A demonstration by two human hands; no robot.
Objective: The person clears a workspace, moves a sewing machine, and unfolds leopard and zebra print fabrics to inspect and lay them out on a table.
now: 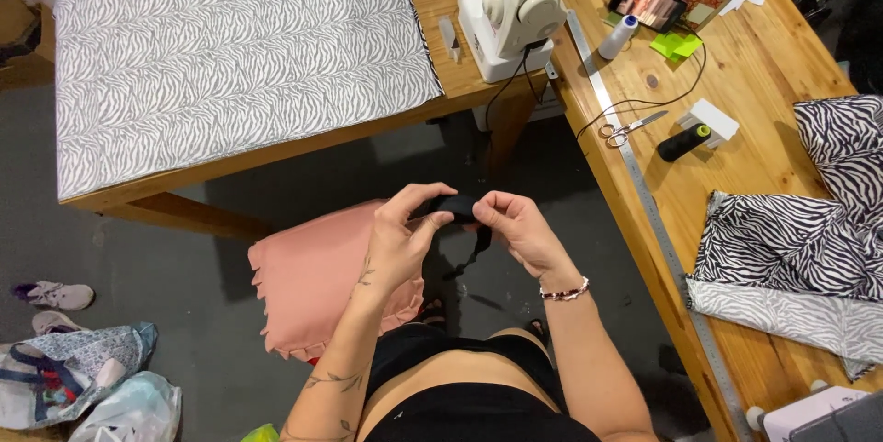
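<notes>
Both my hands meet in front of me over the floor, pinching a small piece of black fabric [457, 207] between them. My left hand [402, 235] grips its left end with thumb and fingers. My right hand [517, 226], with a beaded bracelet at the wrist, holds the right end, and a thin black strip hangs down from it. A pink cushioned stool [313, 281] sits just below my left forearm.
A white sewing machine [504, 2] stands on a wooden table beside zebra-print fabric [239, 56]. The right-hand table [736, 166] carries scissors [627, 129], a black thread spool [682, 142], a white spool [618, 37], a phone [647, 4], a metal ruler [644, 194] and folded zebra cloth [800, 258]. Bags and shoes lie at lower left.
</notes>
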